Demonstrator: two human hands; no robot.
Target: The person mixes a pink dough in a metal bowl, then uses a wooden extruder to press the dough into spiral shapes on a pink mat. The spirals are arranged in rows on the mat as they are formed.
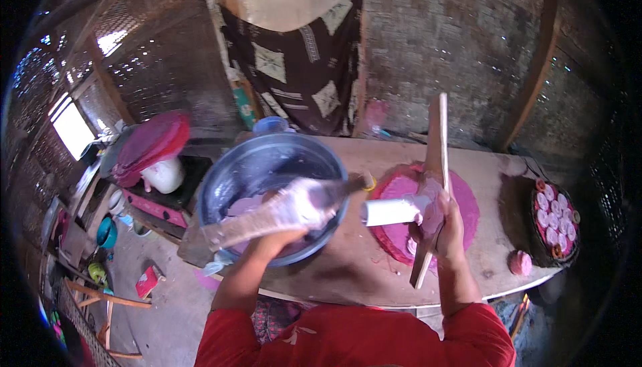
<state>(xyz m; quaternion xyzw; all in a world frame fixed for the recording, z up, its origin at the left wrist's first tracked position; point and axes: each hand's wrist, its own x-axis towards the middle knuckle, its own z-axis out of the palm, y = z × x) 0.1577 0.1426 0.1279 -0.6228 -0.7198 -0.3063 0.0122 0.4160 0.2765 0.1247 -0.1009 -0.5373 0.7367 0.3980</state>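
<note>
The left hand (284, 238) is gripping a wooden bar (244, 226) over a blue basin (224, 174), the right hand (453, 233), seemingly for balance, clasping a plank (438, 140) beside its white tube (391, 212) above a pink disc (464, 200).

A worn, pale wooden table (354, 275) spans the scene from left to right, a wide blue-grey basin (233, 174) at its left end and a round, flat pink piece (401, 190) set right of centre. At the right end, a dark round pan (567, 258) stands filled with pale pink rounds (554, 217), a single ridged pink lump (520, 263) lying just beside it, toward the near edge
</note>
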